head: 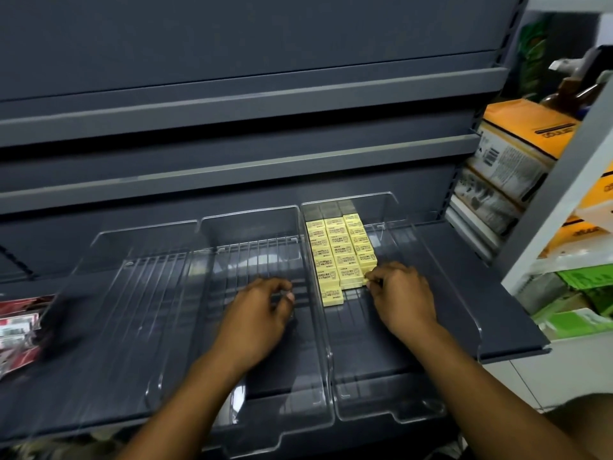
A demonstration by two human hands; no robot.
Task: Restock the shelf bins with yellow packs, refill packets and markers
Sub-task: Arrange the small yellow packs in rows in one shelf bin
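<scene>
**Three columns of yellow packs going into the right-hand bin**

Three clear bins sit side by side on the grey shelf (471,287). The left bin (132,293) and middle bin (252,234) show only their ribbed floors. The right bin (381,353) alone holds stock: the yellow packs (340,250) lie flat in three columns against its 9 o'clock wall, running from the back wall toward the front.

At the view's 9 o'clock edge lie blurred red-and-white packets (16,327), possibly the refills. At 3 o'clock a neighbouring rack carries orange-and-white boxes (517,144).

The left hand (262,310) hovers over the middle bin, fingers loosely curled, with nothing visible in them. The right hand (403,295) is at the block's 5 o'clock corner. Its thumb and fingertips pinch the front pack (367,273) of the 3 o'clock column, which appears to be touching its neighbours.

Judging by this, the yellow-pack step is under way, with refills and markers still to come. The 9 o'clock column reaches nearest the front and the other two stop short. The next move likely calls for seating this pack square, letting go, then fetching more stock. Pushing too hard could skew the neat columns.
</scene>
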